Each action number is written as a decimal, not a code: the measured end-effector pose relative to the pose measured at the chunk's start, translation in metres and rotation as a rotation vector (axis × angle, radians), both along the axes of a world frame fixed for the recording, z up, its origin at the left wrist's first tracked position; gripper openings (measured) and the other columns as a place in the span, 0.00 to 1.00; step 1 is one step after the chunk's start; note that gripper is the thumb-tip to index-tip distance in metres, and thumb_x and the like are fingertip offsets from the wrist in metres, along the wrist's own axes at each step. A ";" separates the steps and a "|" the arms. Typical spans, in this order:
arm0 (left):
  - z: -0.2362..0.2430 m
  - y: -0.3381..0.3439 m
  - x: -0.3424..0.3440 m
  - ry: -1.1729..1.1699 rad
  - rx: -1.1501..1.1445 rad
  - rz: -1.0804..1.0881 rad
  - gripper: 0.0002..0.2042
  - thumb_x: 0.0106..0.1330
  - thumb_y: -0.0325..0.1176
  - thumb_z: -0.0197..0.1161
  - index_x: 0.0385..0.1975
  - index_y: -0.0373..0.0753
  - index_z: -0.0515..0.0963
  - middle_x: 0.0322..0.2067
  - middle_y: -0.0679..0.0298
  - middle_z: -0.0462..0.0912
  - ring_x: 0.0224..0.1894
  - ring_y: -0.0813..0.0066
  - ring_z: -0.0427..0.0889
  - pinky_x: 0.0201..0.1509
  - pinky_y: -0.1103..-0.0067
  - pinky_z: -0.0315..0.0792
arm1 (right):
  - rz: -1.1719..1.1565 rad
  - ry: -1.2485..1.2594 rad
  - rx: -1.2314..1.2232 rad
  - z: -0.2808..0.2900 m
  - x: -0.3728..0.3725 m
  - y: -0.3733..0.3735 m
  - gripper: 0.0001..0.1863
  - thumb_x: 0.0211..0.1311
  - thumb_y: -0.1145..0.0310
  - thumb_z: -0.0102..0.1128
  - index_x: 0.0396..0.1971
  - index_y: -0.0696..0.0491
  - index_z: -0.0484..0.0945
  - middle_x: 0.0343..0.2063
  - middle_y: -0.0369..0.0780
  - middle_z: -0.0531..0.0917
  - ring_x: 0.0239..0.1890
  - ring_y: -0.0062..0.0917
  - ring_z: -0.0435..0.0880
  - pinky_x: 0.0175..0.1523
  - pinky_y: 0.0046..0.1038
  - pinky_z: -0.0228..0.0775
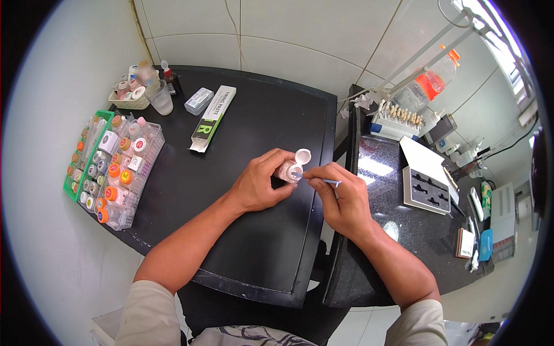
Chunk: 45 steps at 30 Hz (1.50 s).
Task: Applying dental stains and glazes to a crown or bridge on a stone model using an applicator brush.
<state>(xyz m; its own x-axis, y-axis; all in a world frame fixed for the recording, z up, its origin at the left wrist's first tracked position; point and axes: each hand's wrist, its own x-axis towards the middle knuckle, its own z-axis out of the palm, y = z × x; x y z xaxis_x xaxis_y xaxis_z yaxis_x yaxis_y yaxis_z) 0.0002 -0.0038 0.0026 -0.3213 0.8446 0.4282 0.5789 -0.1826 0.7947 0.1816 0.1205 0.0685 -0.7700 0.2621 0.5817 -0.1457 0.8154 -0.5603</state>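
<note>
My left hand point(259, 184) is closed around a small jar point(286, 170) with pale pink contents, its white flip cap point(303, 155) standing open above it. My right hand point(346, 199) grips a thin pale blue stick tool point(329, 180) whose tip reaches into the jar's mouth. Both hands are over the right part of the black table point(242, 259). Farther back on that table lie an opened white and green oblong box point(222, 106) and a small grey case point(199, 101).
At the left are bins of jars point(131, 190), a basket point(124, 104), a dropper bottle point(172, 83) and a plastic cup point(158, 101). The dark stone counter point(375, 277) at right holds a shade guide point(392, 130), an open case point(424, 190), a large bottle point(430, 81) and several tools.
</note>
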 end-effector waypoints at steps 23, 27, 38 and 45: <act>-0.011 0.004 -0.005 -0.014 0.112 -0.025 0.31 0.53 0.29 0.86 0.53 0.39 0.73 0.53 0.58 0.80 0.51 0.66 0.86 0.54 0.71 0.80 | 0.021 0.009 -0.044 0.002 0.003 0.001 0.06 0.72 0.75 0.65 0.46 0.56 0.85 0.33 0.43 0.85 0.29 0.35 0.85 0.34 0.33 0.75; -0.005 0.003 -0.003 0.003 0.084 -0.014 0.30 0.52 0.28 0.86 0.54 0.39 0.78 0.54 0.59 0.80 0.52 0.64 0.85 0.55 0.72 0.80 | 0.009 -0.046 -0.062 0.002 0.001 0.000 0.06 0.73 0.76 0.65 0.45 0.57 0.84 0.32 0.43 0.85 0.28 0.34 0.84 0.33 0.32 0.74; -0.002 0.000 -0.002 -0.015 0.061 -0.047 0.30 0.58 0.23 0.71 0.65 0.36 0.76 0.52 0.56 0.82 0.52 0.63 0.86 0.57 0.72 0.79 | -0.022 0.005 -0.101 0.002 0.004 0.001 0.04 0.74 0.76 0.63 0.44 0.57 0.84 0.34 0.43 0.86 0.30 0.35 0.87 0.35 0.32 0.77; -0.008 0.001 0.000 -0.027 0.018 -0.023 0.31 0.60 0.25 0.74 0.63 0.36 0.68 0.48 0.54 0.81 0.49 0.63 0.86 0.55 0.71 0.79 | 0.005 -0.035 -0.080 0.001 0.000 0.000 0.04 0.75 0.76 0.62 0.43 0.57 0.84 0.34 0.43 0.87 0.30 0.35 0.87 0.35 0.33 0.77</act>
<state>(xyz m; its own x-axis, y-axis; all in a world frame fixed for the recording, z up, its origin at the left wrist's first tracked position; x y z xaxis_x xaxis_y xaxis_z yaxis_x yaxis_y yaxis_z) -0.0002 -0.0030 -0.0052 -0.3132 0.8445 0.4345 0.5527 -0.2100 0.8065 0.1818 0.1210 0.0695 -0.7910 0.3029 0.5316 -0.1288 0.7669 -0.6287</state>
